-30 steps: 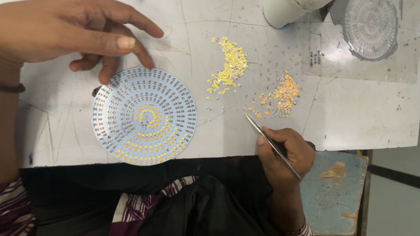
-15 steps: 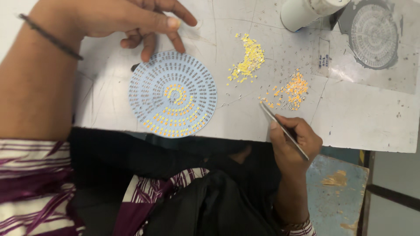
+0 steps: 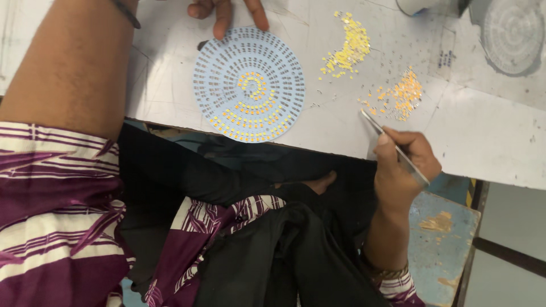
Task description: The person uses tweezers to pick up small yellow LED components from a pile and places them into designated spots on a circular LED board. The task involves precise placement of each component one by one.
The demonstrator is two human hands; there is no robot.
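A round pale-blue circuit disc lies flat on the white table, its centre and near edge dotted with small yellow chips. My left hand rests its fingertips on the disc's far edge; only the fingers show at the top of the view. My right hand grips metal tweezers at the table's near edge, their tip pointing toward a scatter of orange chips. A second heap of yellow chips lies farther back.
Another round disc sits at the far right on a grey sheet. A white cylindrical object stands at the top edge. Below the table are my dark trousers and a worn blue stool.
The view has shifted, so the disc and chip heaps sit further right and higher. My left forearm now fills the upper left. My right hand keeps the tweezers near the orange chips.
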